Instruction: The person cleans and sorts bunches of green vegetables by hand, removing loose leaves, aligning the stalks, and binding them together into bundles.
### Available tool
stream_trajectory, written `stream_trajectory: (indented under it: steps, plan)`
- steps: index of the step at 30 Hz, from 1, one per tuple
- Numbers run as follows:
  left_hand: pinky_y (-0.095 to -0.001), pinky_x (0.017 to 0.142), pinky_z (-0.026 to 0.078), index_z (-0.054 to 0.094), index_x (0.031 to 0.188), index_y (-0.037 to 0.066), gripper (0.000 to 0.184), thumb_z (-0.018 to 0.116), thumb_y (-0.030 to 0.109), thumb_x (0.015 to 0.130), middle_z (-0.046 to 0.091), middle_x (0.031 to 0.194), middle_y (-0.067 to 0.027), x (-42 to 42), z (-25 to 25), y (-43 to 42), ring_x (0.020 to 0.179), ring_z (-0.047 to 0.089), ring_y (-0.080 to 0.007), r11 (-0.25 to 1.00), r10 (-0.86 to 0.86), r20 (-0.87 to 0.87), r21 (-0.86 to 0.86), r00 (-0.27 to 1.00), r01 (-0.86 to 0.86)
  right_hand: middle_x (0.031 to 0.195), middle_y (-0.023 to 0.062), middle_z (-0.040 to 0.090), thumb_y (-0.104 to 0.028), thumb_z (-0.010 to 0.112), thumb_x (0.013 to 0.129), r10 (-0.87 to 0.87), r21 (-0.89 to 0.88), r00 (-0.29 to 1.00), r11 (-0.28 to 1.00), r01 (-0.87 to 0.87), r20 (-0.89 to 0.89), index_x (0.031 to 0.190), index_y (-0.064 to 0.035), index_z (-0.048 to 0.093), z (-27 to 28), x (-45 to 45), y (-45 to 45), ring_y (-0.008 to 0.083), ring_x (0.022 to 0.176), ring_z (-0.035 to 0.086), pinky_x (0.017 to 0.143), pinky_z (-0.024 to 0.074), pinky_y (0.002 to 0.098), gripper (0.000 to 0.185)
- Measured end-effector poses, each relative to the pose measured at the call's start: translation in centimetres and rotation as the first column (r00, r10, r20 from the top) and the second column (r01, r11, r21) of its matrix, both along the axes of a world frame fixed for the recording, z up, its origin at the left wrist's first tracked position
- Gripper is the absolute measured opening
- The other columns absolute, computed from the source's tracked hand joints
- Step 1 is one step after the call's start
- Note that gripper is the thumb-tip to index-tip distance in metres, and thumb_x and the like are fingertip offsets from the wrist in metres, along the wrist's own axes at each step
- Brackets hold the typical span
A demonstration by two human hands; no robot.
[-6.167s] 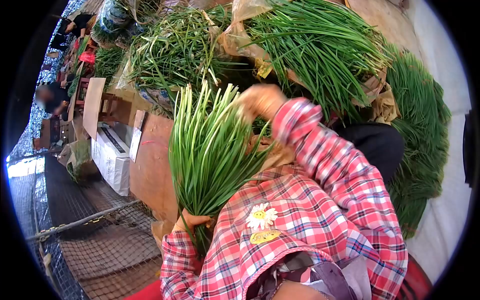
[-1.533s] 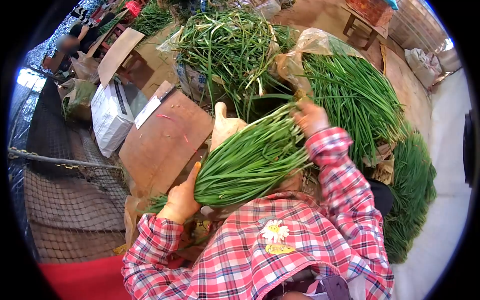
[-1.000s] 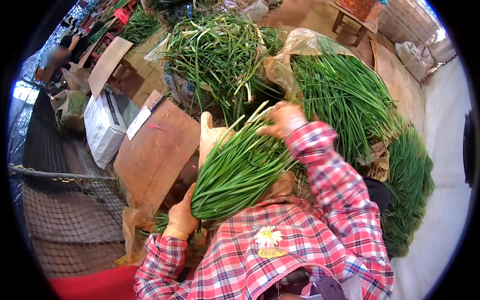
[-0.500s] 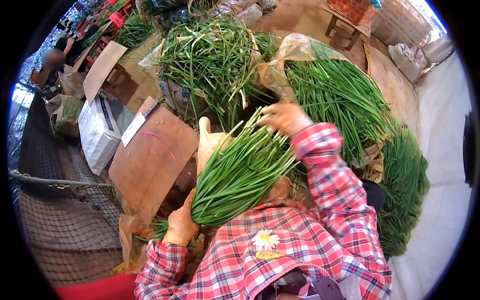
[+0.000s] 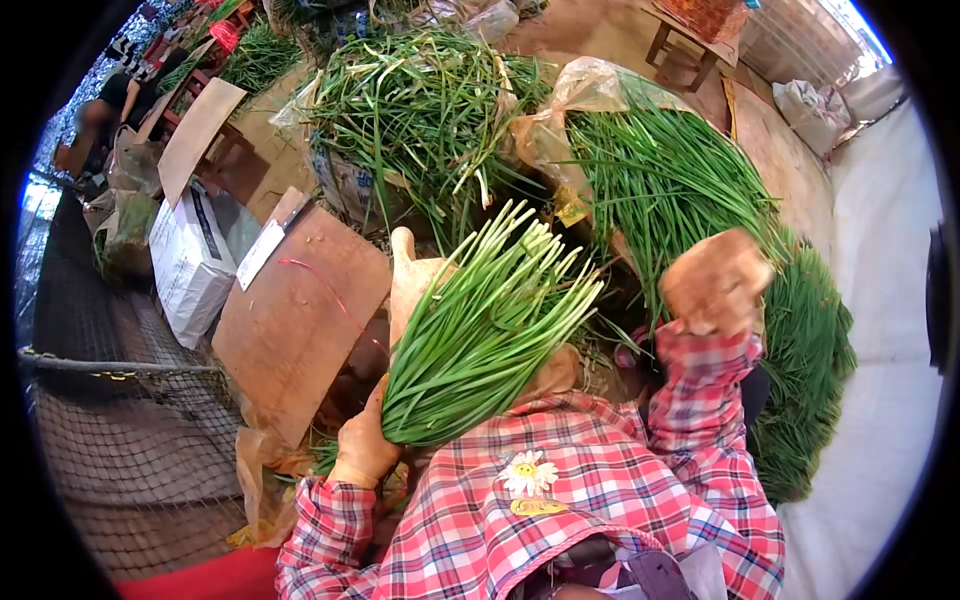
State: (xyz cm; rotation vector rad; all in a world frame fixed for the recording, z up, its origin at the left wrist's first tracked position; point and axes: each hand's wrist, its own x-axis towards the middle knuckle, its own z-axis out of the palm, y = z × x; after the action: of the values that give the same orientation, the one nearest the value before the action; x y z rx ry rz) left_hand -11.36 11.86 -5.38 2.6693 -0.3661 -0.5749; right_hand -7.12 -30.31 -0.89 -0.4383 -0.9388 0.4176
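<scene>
My left hand [image 5: 366,442] is wrapped round the lower end of a bunch of long green stalks [image 5: 480,330], whose pale ends fan out up and to the right. My right hand [image 5: 716,282] is away from the bunch, over the right side, smeared by motion; its fingers cannot be made out. Just behind it lies a heap of green stalks [image 5: 670,180] in a clear plastic wrap. A looser, tangled pile [image 5: 415,120] fills a sack beyond the bunch.
A brown board [image 5: 305,310] with a knife [image 5: 296,212] and red string lies at left, beside a white box [image 5: 190,265]. More stalks [image 5: 805,370] stand along the right. A person [image 5: 130,95] sits at the far upper left; a wooden stool [image 5: 685,45] is at the top.
My right hand has left the pale stalk ends and moved right, towards the wrapped heap. My left hand keeps its hold; the bunch has spread wider at its pale ends.
</scene>
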Motion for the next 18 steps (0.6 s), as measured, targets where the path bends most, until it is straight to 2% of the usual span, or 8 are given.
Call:
stream_trajectory:
  steps: [1,3,4,7,12,13,15,18]
  plan:
    - [-0.0438,0.067,0.048,0.026,0.138,0.015,0.081,0.068,0.020,0.069,0.062,0.084,-0.0218,0.0,-0.1,0.0,0.078,0.060,-0.0388,1.000,0.001,0.007,-0.003,1.000,-0.001,0.069,0.0036,0.056,-0.019,0.049,0.089,-0.380,-0.101,0.923,0.922,0.373,-0.064,0.098,-0.0021,0.057,-0.1,-0.5,-0.1,0.0086,0.052,0.050,0.043,0.0422,0.0221,0.021]
    - [-0.0438,0.066,0.048,0.026,0.138,0.015,0.082,0.068,0.021,0.069,0.062,0.083,-0.0218,-0.2,-0.6,-0.1,0.077,0.061,-0.0388,1.000,0.003,0.015,0.004,1.000,-0.004,0.066,0.0039,0.057,-0.019,0.052,0.087,-0.914,-0.584,0.405,0.345,0.735,-0.030,0.097,-0.0015,0.059,0.0,-1.6,-0.1,0.0080,0.050,0.050,0.045,0.0430,0.0209,0.021]
    - [-0.0438,0.066,0.048,0.026,0.138,0.014,0.082,0.068,0.021,0.069,0.062,0.083,-0.0219,-0.1,-0.7,-0.2,0.076,0.061,-0.0388,1.000,0.001,0.023,0.013,1.000,-0.001,0.069,0.0049,0.060,-0.026,0.060,0.083,-0.912,-0.915,0.400,0.081,0.395,0.092,0.098,-0.0014,0.061,1.0,0.5,1.7,0.0082,0.049,0.050,0.046,0.0427,0.0213,0.029]
    - [-0.0442,0.065,0.048,0.026,0.138,0.014,0.082,0.068,0.022,0.069,0.062,0.081,-0.0220,-0.1,-0.6,-0.6,0.075,0.061,-0.0388,0.999,-0.006,0.034,0.034,0.999,0.005,0.068,0.0056,0.063,-0.029,0.065,0.081,-0.808,-0.992,0.589,-0.082,-0.097,0.009,0.128,-0.0021,0.044,-3.9,4.6,5.2,0.0089,0.049,0.053,0.043,0.0414,0.0197,0.058]
    - [-0.0441,0.064,0.048,0.028,0.137,0.013,0.080,0.068,0.023,0.069,0.062,0.080,-0.0220,-0.5,-0.5,-0.4,0.074,0.061,-0.0388,0.998,-0.004,0.042,0.061,0.999,0.001,0.071,0.0093,0.064,-0.022,0.064,0.081,-0.746,-0.931,0.608,0.364,0.032,-0.271,0.092,-0.0008,0.064,-8.4,5.5,9.8,0.0077,0.044,0.052,0.035,0.0389,0.0211,0.024]
    - [-0.0439,0.065,0.048,0.029,0.137,0.012,0.079,0.068,0.024,0.069,0.062,0.080,-0.0217,-0.5,-0.4,-0.6,0.075,0.061,-0.0389,1.000,0.002,0.052,0.017,0.999,-0.003,0.068,0.0073,0.062,-0.019,0.062,0.082,-0.866,-0.911,0.330,0.411,0.043,-0.375,0.083,-0.0008,0.063,-5.9,5.6,9.8,0.0080,0.042,0.050,0.035,0.0388,0.0210,0.018]
    - [-0.0436,0.065,0.048,0.029,0.136,0.012,0.078,0.068,0.025,0.070,0.062,0.081,-0.0217,-0.8,-0.7,-0.4,0.076,0.060,-0.0391,1.000,0.020,0.047,-0.016,0.999,-0.019,0.064,-0.0024,0.054,-0.013,0.061,0.083,-0.650,-0.474,0.267,0.725,0.500,-0.712,0.089,-0.0048,0.058,-8.3,6.2,4.7,0.0062,0.049,0.051,0.041,0.0425,0.0201,0.010]
    - [-0.0421,0.068,0.049,0.031,0.135,0.012,0.077,0.070,0.028,0.070,0.062,0.088,-0.0213,-0.6,-0.6,-0.4,0.081,0.060,-0.0388,0.998,0.052,0.011,-0.045,0.999,-0.052,0.067,-0.0046,0.055,-0.011,0.060,0.084,-0.605,-0.293,0.101,0.517,0.804,-0.789,0.109,-0.0047,0.050,-6.6,5.7,-3.0,0.0046,0.052,0.051,0.048,0.0449,0.0207,0.028]
